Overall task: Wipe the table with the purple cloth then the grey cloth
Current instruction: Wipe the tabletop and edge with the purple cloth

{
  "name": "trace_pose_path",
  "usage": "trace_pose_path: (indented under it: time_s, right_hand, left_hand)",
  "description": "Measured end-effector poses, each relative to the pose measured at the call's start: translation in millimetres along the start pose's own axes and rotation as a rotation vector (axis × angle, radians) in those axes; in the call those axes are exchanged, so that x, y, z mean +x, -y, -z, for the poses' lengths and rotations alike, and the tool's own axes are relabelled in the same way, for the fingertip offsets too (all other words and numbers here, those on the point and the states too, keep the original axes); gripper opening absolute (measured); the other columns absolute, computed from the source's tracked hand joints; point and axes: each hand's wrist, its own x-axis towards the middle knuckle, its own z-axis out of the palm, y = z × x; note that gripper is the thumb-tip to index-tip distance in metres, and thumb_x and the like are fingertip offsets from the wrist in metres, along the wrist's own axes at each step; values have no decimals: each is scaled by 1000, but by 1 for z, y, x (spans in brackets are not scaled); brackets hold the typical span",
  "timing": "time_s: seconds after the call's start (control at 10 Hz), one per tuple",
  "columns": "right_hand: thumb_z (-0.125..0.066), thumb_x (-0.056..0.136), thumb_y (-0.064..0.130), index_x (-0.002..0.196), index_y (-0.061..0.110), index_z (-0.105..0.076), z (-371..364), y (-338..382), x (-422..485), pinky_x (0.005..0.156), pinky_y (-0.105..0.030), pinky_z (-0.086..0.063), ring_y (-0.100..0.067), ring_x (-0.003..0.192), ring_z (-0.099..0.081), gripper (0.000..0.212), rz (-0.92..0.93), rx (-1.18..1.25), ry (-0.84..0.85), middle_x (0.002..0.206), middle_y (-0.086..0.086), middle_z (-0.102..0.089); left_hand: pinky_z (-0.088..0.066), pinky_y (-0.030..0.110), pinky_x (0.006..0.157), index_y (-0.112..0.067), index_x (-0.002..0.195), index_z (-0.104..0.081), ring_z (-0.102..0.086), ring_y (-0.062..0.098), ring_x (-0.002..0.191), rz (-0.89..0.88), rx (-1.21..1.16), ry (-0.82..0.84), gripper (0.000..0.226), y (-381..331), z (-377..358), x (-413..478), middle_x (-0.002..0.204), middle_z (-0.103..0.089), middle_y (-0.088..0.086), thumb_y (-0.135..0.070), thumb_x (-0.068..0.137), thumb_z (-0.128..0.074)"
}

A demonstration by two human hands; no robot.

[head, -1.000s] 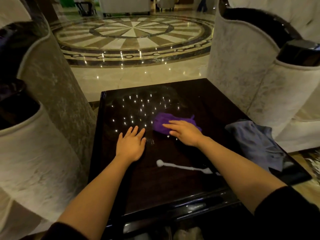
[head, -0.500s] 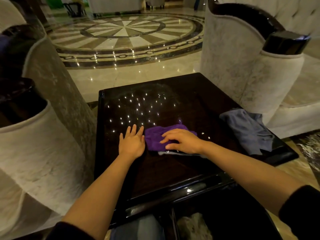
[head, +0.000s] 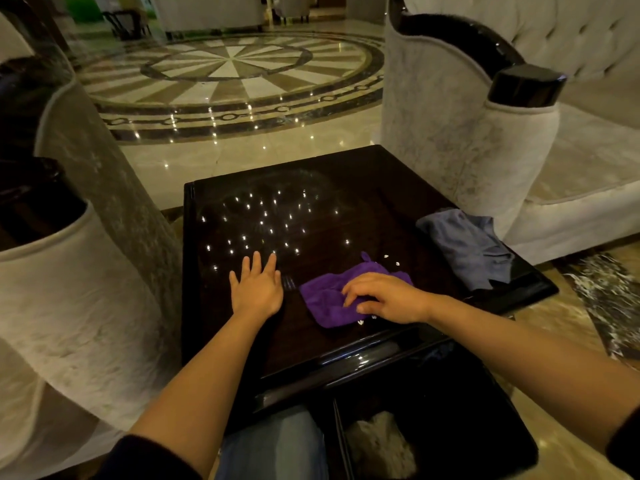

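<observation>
The right hand [head: 388,297] lies on the purple cloth [head: 329,301], with its fingers bent and pressing the fabric down onto the dark table [head: 311,209]; it presses more than it pinches. The cloth is bunched near the front edge of the table, its long side running roughly left to right, and most of it extends to the left of the fingers. The left hand [head: 256,289] rests flat and spread on the bare surface just beside the cloth, holding nothing. The grey cloth [head: 467,244] lies crumpled at the right edge of the table, well apart, and the right hand is clearly nearer to it. No container stands on the table. The wiping with purple seems not finished yet.
</observation>
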Motion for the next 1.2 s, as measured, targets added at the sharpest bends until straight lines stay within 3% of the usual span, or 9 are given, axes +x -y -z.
trace_pose_path:
  time_s: [0.1,0.2,0.3,0.5,0.8,1.0,1.1,1.2]
  right_hand:
    - [-60,85,13,118,19,-54,0,-1,-15,104,-33,-34,-17,120,-45,35,-44,4,-2,127,-2,-56]
    - [-60,86,18,137,25,-33,-1,-1,-32,101,-28,-32,-12,119,-40,58,-101,-19,-10,133,-3,-50]
    - [-59,86,17,131,20,-43,-4,2,-41,105,-34,-34,-21,120,-43,48,-102,-80,-47,133,-6,-52]
    - [-60,84,12,119,14,-57,-14,10,-64,100,-28,-33,-22,114,-49,35,-142,-134,-192,126,-5,-60]
    - [-60,83,6,110,10,-64,-18,12,-107,97,-22,-32,-23,109,-53,28,-199,-140,-164,117,-6,-65]
    - [-63,78,-5,104,6,-67,38,28,-113,91,-29,-39,-29,101,-58,28,-178,-71,-453,110,-12,-67]
    - [-60,80,-6,106,4,-65,60,28,-96,90,-19,-33,-22,104,-55,29,-174,-84,-530,113,-16,-65]
    - [-57,82,-5,110,4,-63,80,19,-60,93,-20,-35,-22,108,-54,30,-171,-105,-565,115,-17,-64]
  left_hand:
    - [-2,49,115,-20,147,-10,3,27,144,-4,-7,-8,50,0,-1,-1,157,-3,10,-32,99,-18]
    - [-1,50,115,-22,147,-11,3,28,144,-17,-7,-13,50,2,-2,-1,157,-4,11,-35,99,-19]
    - [-1,51,115,-27,146,-13,2,28,144,-49,-6,-9,51,2,-3,-2,157,-5,10,-41,98,-20]
    - [-2,51,115,-31,145,-14,1,26,144,-146,44,46,54,0,-6,-3,157,-6,6,-48,95,-21]
    - [3,52,114,-28,146,-5,9,27,144,-127,29,70,57,-5,-9,-5,157,4,7,-49,95,-19]
    - [3,52,114,-27,146,-6,8,27,144,-126,36,59,57,-6,-8,-6,157,3,8,-49,96,-19]
    - [2,52,114,-28,146,-6,8,27,144,-126,40,50,57,-5,-9,-5,157,2,8,-49,95,-19]
    - [2,51,114,-29,146,-6,7,26,144,-127,41,44,57,-1,-10,-4,157,1,7,-50,95,-19]
